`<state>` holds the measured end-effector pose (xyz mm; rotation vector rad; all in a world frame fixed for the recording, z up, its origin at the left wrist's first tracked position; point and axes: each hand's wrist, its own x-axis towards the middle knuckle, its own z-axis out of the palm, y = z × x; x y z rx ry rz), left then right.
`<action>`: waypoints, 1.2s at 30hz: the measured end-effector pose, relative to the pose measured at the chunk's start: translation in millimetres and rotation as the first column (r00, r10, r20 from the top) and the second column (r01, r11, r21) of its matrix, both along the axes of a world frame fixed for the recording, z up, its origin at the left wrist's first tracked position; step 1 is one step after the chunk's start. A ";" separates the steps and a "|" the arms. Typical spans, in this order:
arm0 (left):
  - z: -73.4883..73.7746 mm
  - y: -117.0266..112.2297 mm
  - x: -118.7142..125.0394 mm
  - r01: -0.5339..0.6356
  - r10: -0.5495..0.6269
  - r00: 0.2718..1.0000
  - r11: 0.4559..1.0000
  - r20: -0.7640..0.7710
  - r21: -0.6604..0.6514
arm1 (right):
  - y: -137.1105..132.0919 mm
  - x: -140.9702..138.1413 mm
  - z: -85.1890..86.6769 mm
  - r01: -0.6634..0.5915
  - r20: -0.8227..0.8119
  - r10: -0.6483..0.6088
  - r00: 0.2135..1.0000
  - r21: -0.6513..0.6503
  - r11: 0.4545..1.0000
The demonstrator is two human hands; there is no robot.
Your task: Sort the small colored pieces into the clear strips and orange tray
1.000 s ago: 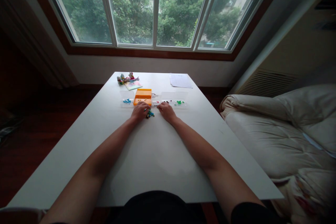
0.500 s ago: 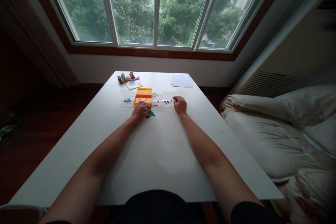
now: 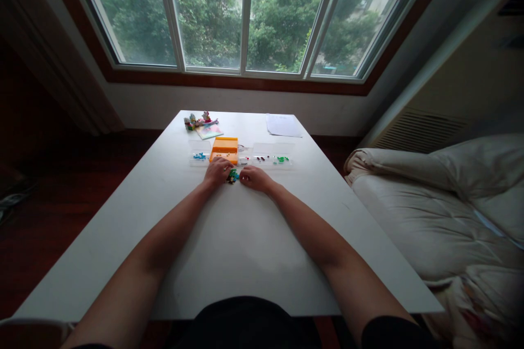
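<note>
A small heap of tiny green, blue and dark pieces (image 3: 233, 176) lies on the white table between my two hands. My left hand (image 3: 219, 171) rests at its left edge, in front of the orange box, with bent fingers closed at the pieces. At the right edge of the heap is my right hand (image 3: 254, 178), its fingers curled together. What either hand pinches is too small to make out. Just behind stands the open orange box (image 3: 225, 143) with a few small pieces in it. Green pieces (image 3: 281, 160) lie in a clear box on the right, blue pieces (image 3: 199, 156) in one on the left.
Red and dark pieces (image 3: 261, 159) sit in clear compartments right of the orange box. Small colourful figures (image 3: 200, 120) and a pastel card (image 3: 209, 131) stand at the far left of the table, white paper sheets (image 3: 284, 125) at the far right. A cream sofa (image 3: 409, 212) flanks the table.
My right hand has moved left from the right-hand clear box to the heap, uncovering the green pieces there. My left hand has stayed by the heap, shifting only slightly.
</note>
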<state>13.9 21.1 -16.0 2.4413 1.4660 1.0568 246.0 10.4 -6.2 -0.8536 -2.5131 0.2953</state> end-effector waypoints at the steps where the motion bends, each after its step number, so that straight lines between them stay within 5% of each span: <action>1: -0.1 0.1 0.1 -0.001 0.001 1.000 1.000 0.001 0.001 | 0.5 -0.4 -0.9 0.006 -0.003 -0.006 1.000 -0.001 1.000; 7: -1.3 0.0 0.6 0.004 -0.003 1.000 1.000 0.006 -0.008 | 3.8 4.4 -3.6 0.198 -0.208 -0.213 0.955 -0.092 0.976; 13: -3.3 -1.1 3.2 0.055 -0.055 0.998 0.998 0.012 -0.022 | 23.3 24.9 -8.3 0.464 -0.485 -0.533 0.694 -0.266 0.845; 19: -2.8 -2.8 4.0 0.067 -0.067 0.998 0.997 0.003 -0.034 | 39.0 42.0 -10.4 0.501 -0.578 -0.641 0.505 -0.408 0.763; 23: 0.3 -6.1 5.0 0.107 -0.107 0.994 0.993 -0.002 -0.055 | 39.8 42.8 -11.7 0.523 -0.576 -0.643 0.504 -0.389 0.758; 29: 8.9 -13.3 9.8 0.237 -0.239 0.970 0.970 -0.033 -0.060 | 34.7 33.6 -16.7 0.501 -0.504 -0.592 0.629 -0.319 0.804; 36: 14.7 -17.5 13.2 0.260 -0.268 0.959 0.961 -0.096 -0.090 | 29.2 24.0 -21.0 0.453 -0.472 -0.507 0.721 -0.232 0.861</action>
